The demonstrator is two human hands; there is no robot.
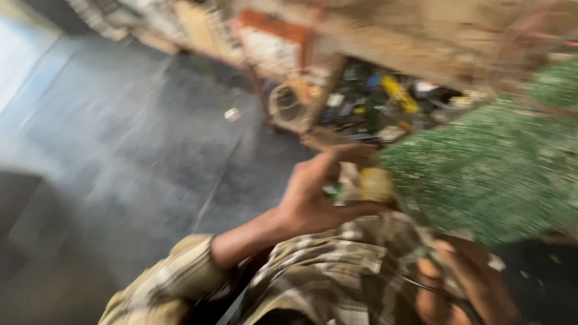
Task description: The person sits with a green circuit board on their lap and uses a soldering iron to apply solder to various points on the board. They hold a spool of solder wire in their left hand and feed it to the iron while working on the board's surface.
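The whole view is blurred by motion. My left hand (pixel 313 195) reaches out from a plaid sleeve and grips the left edge of a large green circuit board (pixel 487 168), close to a yellowish part (pixel 376 183) on it. My right hand (pixel 463 289) sits low at the bottom right, just under the board's lower edge, with its fingers curled. A thin dark wire (pixel 433 287) crosses those fingers. Whether the right hand holds the board or the wire is too blurred to tell.
A dark grey floor (pixel 138 144) fills the left side. Behind the board stands a wooden bench or shelf (pixel 385 45) with a jumble of small coloured parts (pixel 385 102) under it. A small pale scrap (pixel 232 114) lies on the floor.
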